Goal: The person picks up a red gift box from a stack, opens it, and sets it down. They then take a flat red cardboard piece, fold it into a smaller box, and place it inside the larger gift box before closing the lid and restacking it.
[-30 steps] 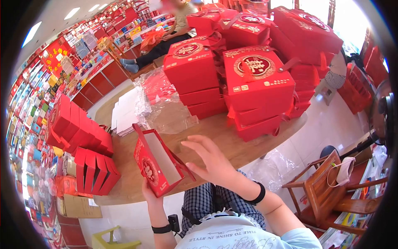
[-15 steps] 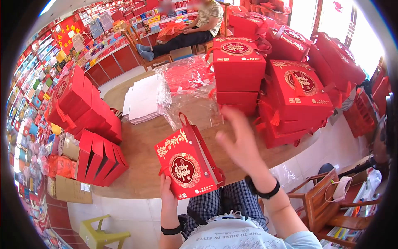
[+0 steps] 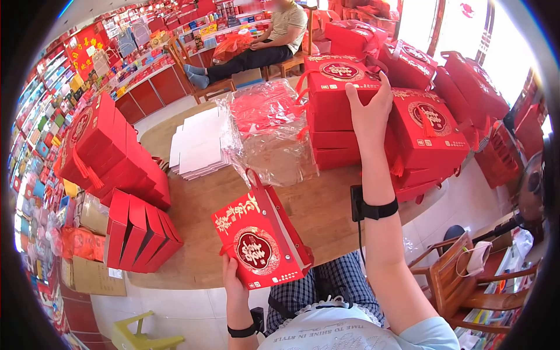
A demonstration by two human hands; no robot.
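From here I have the bare right hand (image 3: 372, 108) reaching far out, thumb spread from the fingers, bare right arm (image 3: 384, 239) nearly straight; the bare left hand (image 3: 234, 279) grips low, closer to the torso.

Red carton (image 3: 256, 248) tilts at table edge (image 3: 195, 281) — stacked box (image 3: 335, 105) (gold-printed) sits level.
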